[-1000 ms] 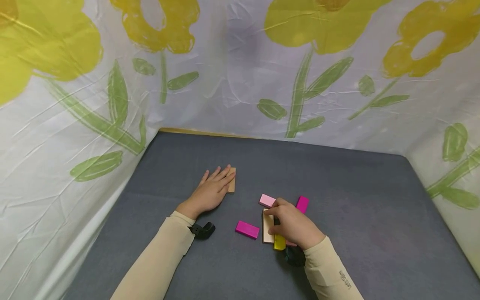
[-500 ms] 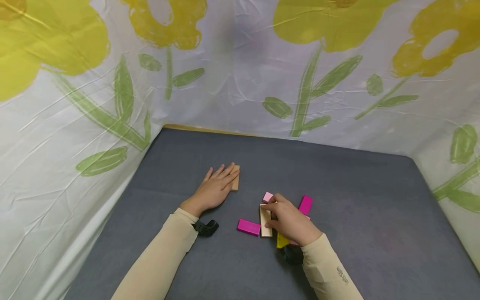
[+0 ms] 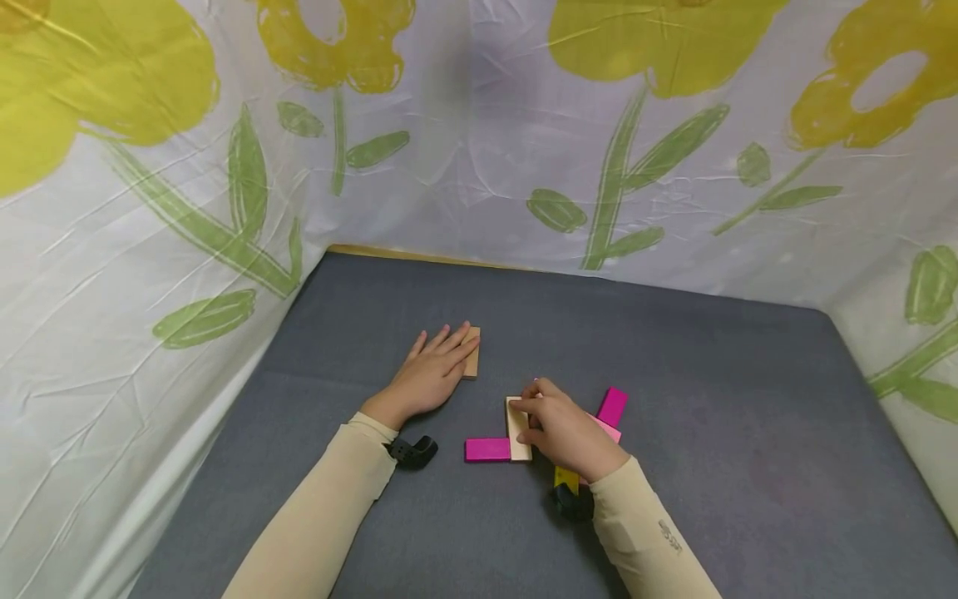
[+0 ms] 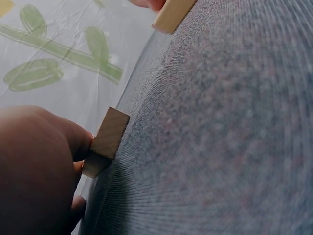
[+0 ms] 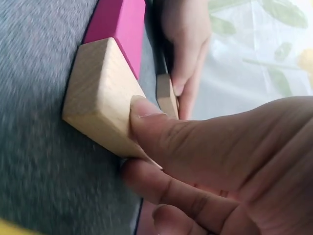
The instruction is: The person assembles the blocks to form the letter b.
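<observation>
Right hand [image 3: 566, 434] pinches pale block [image 3: 516, 423] against magenta block [image 3: 487, 450] on its left; left hand [image 3: 423, 374], fingers spread, touches wooden block [image 3: 472, 359]. Seemingly aligning; next needs gentle release.

The dark lettering [image 3: 669, 537] on the right sleeve [image 3: 642, 522] is unreadable.

On the table [image 3: 718, 391], one block [image 3: 487, 450] touches another block's [image 3: 516, 422] left side.

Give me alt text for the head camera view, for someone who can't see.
A person's right hand pinches a pale wooden block touching a magenta block on a gray table. The left hand rests on another wooden block; a yellow block and a pink block lie beside the right hand. A flowered curtain hangs behind.
</observation>
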`<state>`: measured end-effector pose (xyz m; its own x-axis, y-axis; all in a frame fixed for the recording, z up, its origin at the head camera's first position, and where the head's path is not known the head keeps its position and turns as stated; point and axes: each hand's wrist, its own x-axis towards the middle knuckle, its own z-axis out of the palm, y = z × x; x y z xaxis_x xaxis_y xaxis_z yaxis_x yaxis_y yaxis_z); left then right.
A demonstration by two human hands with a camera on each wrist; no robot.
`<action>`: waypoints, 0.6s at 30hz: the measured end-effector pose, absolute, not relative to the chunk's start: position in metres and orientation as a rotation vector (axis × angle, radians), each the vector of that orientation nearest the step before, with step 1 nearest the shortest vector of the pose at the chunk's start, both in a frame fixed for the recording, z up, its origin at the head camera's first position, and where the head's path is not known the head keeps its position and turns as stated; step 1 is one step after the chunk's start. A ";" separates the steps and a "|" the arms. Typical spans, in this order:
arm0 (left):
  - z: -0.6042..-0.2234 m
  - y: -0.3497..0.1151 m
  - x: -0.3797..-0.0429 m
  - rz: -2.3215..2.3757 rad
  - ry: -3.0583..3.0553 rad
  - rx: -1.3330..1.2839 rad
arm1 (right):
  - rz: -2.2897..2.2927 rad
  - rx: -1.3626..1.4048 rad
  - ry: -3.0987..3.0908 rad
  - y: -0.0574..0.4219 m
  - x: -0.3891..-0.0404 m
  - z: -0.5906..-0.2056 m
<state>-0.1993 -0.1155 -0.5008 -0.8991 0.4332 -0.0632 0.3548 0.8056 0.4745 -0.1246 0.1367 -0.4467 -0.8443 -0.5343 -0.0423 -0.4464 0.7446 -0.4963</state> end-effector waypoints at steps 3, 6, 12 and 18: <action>-0.502 -0.116 -0.200 0.696 2.818 0.620 | -0.737 -0.791 2.758 0.131 -0.125 -0.448; -0.501 -0.117 -0.200 0.700 2.811 0.621 | -0.751 -0.786 2.751 0.125 -0.126 -0.449; -0.500 -0.117 -0.201 0.701 2.804 0.629 | -0.779 -0.808 2.736 0.115 -0.128 -0.452; -0.500 -0.119 -0.203 0.744 2.778 0.636 | -0.821 -0.846 2.735 0.106 -0.128 -0.454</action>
<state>-0.2027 -0.1193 -0.5002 -0.8885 0.4525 -0.0758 0.3540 0.7812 0.5142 -0.1278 0.1059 -0.4535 -0.8263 -0.5632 0.0058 -0.4733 0.6889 -0.5490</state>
